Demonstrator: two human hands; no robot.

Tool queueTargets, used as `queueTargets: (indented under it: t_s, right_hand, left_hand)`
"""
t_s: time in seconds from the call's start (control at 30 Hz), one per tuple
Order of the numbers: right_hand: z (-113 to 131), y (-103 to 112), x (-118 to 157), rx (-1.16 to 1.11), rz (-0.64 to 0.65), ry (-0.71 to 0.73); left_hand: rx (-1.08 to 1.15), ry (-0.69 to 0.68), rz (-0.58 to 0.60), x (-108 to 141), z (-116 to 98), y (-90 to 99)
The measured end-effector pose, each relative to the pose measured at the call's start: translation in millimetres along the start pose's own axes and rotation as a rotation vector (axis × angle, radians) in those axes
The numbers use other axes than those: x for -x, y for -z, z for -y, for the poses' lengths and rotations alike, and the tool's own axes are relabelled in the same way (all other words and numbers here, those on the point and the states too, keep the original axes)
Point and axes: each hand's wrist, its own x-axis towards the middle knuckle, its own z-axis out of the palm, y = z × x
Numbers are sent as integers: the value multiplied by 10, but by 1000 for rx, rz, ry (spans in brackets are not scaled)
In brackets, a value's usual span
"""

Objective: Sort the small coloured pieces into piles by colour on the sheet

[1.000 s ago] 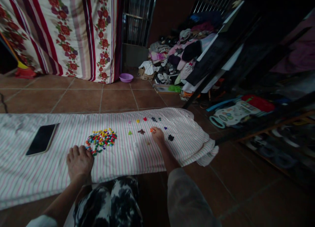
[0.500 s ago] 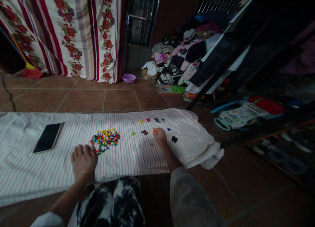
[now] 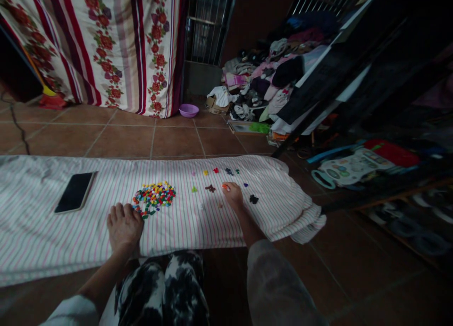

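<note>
Our right hand (image 3: 233,195) fingers orange pieces (image 3: 225,187) among small color-sorted clusters on a striped cloth (image 3: 191,227), while our left hand (image 3: 125,226) rests beside a multicolored pile (image 3: 155,197). A smartphone (image 3: 75,192) lies farther left; a purple basin (image 3: 188,110) sits on the tiled floor (image 3: 123,137) beyond.

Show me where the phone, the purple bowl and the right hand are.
Phone (image 3: 75,192): head view, on its dark screen.
Purple bowl (image 3: 188,111): head view, on its inside.
Right hand (image 3: 234,196): head view, on its back.
</note>
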Motion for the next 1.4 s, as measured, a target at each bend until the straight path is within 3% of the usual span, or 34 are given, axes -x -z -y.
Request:
queueTargets:
  t_s: [0.17,0.27,0.37,0.43,0.63,0.87,1.0,1.13,1.4]
  right_hand:
    - [89,84,30,-15,-18,-39]
    - [232,146,63,11,-117,-55]
    - [536,164,136,5,-251,-42]
    - [834,128,226,-51,-258,17]
    - [1749,-183,689,-305,73,263]
    - [2300,-524,1143,-272,403,338]
    - [2525,-615,1181,-171,486,403]
    - [2659,-681,1128,-46,527,369]
    - [2627,-762,1147,-43,452,322]
  left_hand:
    - [17,29,-4,4,5,-12]
    - [1,22,4,1,11,-35]
    - [-2,23,6,-2,19,-61]
    - [4,23,10,-2,27,-75]
    - [14,12,37,14,73,-108]
    - [21,-1,97,139,128,-94]
    - [18,-58,172,235,174,-49]
    - [-3,-117,233,321,253,-30]
    - [-100,-258,416,316,289,188]
